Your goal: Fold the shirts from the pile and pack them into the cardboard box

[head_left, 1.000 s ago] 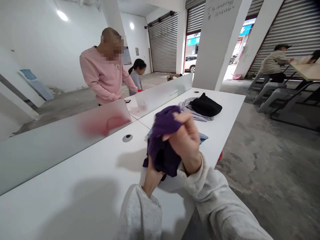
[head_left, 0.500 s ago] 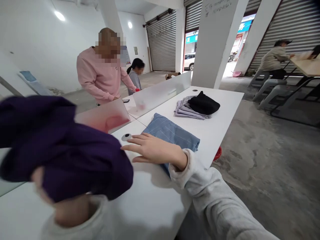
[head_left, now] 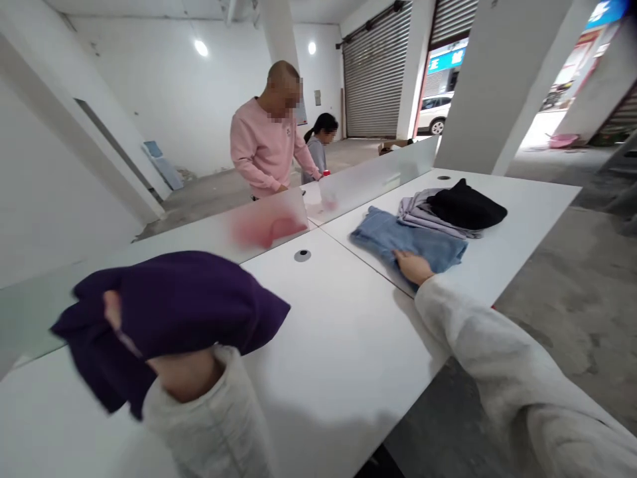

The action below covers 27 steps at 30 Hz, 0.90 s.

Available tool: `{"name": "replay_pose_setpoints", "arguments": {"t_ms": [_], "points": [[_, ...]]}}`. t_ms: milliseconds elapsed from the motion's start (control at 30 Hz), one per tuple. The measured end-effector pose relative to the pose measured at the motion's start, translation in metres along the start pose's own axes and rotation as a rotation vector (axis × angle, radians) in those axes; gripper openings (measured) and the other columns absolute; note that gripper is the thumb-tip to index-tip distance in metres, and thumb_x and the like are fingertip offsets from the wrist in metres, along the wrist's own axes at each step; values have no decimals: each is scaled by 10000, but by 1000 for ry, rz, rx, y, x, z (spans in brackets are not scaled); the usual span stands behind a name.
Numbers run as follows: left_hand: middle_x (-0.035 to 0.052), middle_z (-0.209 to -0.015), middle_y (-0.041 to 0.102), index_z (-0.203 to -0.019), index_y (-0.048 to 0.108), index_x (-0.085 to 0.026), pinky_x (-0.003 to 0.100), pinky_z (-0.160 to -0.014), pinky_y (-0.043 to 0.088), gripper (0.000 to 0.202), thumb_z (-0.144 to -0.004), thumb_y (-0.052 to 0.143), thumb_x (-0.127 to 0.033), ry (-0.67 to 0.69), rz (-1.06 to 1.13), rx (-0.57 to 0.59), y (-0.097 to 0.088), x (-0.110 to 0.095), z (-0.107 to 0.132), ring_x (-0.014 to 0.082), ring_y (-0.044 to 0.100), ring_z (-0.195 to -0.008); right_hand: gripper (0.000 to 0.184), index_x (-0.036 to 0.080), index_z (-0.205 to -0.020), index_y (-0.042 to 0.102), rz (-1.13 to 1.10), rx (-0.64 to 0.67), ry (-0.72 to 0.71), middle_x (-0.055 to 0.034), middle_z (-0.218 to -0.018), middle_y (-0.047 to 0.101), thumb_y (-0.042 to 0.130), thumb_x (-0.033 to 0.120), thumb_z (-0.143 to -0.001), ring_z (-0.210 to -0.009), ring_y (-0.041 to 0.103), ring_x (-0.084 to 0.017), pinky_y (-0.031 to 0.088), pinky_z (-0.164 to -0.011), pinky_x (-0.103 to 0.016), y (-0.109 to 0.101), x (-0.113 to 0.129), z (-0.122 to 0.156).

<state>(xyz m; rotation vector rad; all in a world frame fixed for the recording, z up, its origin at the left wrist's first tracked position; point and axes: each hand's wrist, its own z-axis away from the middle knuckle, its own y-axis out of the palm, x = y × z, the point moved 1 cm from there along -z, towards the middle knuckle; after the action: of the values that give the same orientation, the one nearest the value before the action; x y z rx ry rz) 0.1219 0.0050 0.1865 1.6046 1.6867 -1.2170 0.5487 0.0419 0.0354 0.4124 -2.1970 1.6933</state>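
left hand [head_left: 184, 375]: purple garment [head_left: 169, 312] (draped over it) | right hand [head_left: 413, 267]: folded blue cloth [head_left: 405, 242]

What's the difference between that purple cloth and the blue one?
The purple cloth is dark, while the blue cloth is pale. The purple cloth is bunched over the left hand, raised above the table; the blue cloth lies folded flat on the white table, touched by the right hand. Both are soft fabric.

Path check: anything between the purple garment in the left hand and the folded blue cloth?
Nothing visible stands in the way: the purple garment in the left hand is held above the white desk, and the flat grommet in the desktop lies off to the far side. The right hand rests on the folded blue cloth.
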Motion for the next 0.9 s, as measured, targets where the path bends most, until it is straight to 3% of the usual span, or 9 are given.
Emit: {"name": "replay_pose_setpoints", "arguments": {"t_ms": [133,233,367,467,633,700,767,833,900], "points": [[-21,-709,678,-736,593,-200,250,-833,506,370,-889,392,-470,130,568,-472,2,6,-3,124,636,-873,390,132,-1225,557,-63,-25,-130,-206,-1239,567,511,253,-857,-1175,510,-312,357,-1004,-511,-26,48,-2],[-7,-772,666,-828,617,-177,246,-770,514,228,-713,687,-360,-27,619,-395,22,-3,0,135,643,-808,659,197,-1377,395,-253,198,-491,-119,-1329,522,623,428,-803,-1140,546,-222,444,-945,-357,-16,131,25],[-44,-677,589,-791,575,-172,203,-658,496,287,-628,780,-292,39,465,-332,25,-15,14,83,606,-635,368,144,-995,618,-295,223,-687,-106,-948,666,465,466,-904,-806,622,-184,472,-728,-303,4,215,50],[-72,-637,558,-777,543,-180,253,-737,514,290,-636,775,-283,154,456,-505,-12,-15,26,54,556,-568,341,155,-737,586,-108,65,-614,-74,-732,624,435,393,-928,-659,569,-165,411,-636,-273,-4,229,42],[-97,-623,535,-810,524,-182,249,-708,499,238,-676,719,-207,306,456,-775,-91,-15,54,23,438,-492,313,161,-725,567,-119,-217,-543,-44,-715,603,396,318,-935,-659,531,-150,376,-638,-256,-55,257,23],[-89,-599,528,-804,544,-173,245,-671,489,191,-693,699,-187,283,355,-729,-103,-17,64,41,462,-514,323,157,-800,589,-201,-196,-649,-35,-755,621,358,327,-951,-693,545,-145,396,-665,-253,-73,287,32],[-59,-621,570,-810,585,-165,251,-663,483,171,-701,709,-210,220,183,-614,-104,-20,72,73,523,-572,300,156,-899,606,-222,2,-871,-29,-829,646,379,344,-951,-745,570,-137,419,-703,-249,-85,317,51],[-14,-696,634,-867,625,-169,255,-658,476,198,-731,698,-293,145,-6,-435,-100,-21,77,116,584,-647,268,156,-978,616,-212,134,-1003,-38,-926,663,428,343,-939,-820,595,-135,431,-753,-252,-92,335,69],[23,-784,678,-968,639,-192,255,-637,468,281,-773,645,-395,66,-192,-196,-95,-19,80,158,627,-722,265,158,-1032,619,-222,101,-955,-49,-986,667,436,326,-938,-872,607,-138,433,-784,-257,-92,333,79]]}}
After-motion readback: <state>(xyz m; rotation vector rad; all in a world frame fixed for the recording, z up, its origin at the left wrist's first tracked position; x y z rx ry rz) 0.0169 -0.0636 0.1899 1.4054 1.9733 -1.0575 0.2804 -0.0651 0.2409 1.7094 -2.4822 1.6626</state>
